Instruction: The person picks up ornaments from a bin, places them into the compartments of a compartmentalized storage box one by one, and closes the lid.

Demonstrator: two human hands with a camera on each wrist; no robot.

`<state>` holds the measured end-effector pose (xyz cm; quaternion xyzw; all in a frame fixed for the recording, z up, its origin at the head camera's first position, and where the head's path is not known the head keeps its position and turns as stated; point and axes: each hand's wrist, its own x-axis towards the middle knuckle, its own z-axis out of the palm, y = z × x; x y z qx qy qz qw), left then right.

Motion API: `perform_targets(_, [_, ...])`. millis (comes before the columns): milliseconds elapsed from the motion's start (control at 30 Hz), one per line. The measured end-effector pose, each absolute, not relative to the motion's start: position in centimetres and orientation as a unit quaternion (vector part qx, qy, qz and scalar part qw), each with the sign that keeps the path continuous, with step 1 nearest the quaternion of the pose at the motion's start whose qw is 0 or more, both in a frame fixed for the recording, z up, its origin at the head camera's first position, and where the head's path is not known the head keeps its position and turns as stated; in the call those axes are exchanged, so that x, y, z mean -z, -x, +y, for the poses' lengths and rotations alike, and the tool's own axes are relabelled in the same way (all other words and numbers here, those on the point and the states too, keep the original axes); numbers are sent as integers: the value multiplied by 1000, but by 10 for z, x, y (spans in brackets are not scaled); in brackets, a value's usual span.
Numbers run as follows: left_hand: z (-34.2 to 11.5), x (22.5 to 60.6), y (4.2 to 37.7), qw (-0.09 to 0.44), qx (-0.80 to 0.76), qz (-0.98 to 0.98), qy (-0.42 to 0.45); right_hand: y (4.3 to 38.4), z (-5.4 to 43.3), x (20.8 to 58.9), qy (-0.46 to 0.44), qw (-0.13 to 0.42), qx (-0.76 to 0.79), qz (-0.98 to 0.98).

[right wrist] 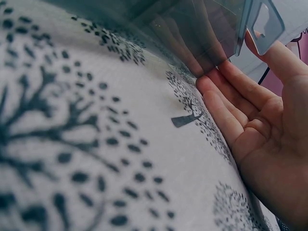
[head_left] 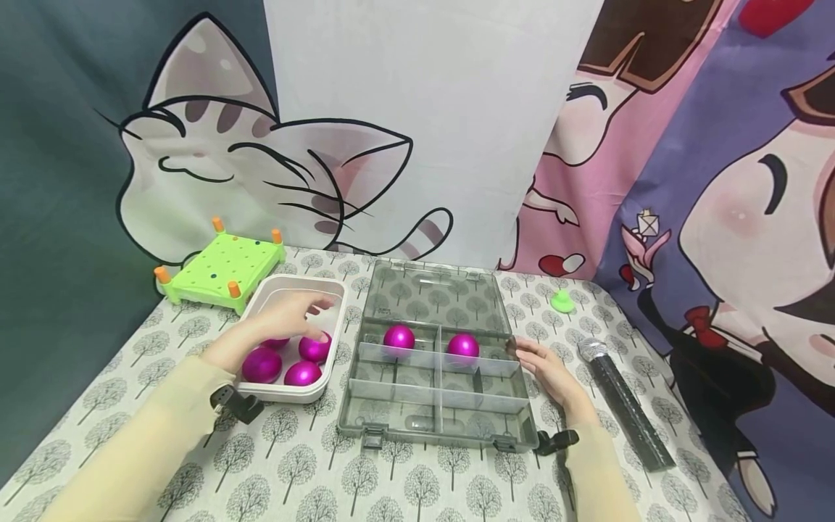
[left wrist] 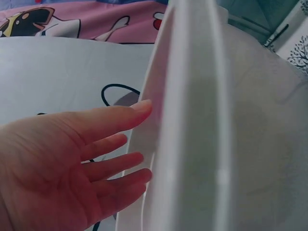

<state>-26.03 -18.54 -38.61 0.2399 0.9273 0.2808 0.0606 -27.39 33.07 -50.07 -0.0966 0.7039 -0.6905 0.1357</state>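
The left hand (head_left: 293, 315), fingers parted, should centrally pinch the far-right glossy magenta ball (head_left: 314, 351) in the white plastic tray (head_left: 290, 394) (right hand (head_left: 553, 373), fingers uncurled).

One magenta ball (head_left: 275, 344) partly hidden by the left hand (head_left: 293, 317), both sleeves (head_left: 133, 442) cut off below

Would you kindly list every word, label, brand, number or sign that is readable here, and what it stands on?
Readable text: none.
Too small to read: a faint marking at the lower left of the grey box's clear lid, in the head view.
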Motion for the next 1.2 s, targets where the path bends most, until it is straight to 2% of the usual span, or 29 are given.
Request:
perform_targets(333, [-186,396,263,133,-298,910,-255,273,330,501,90,127,687,710])
perform_targets(667, [-185,404,264,181,-275,914,-237,272,330,500,104,133,694,700])
perform_targets(1200, [-180,410,266,197,-257,918,-229,272,330,500,83,127,694,704])
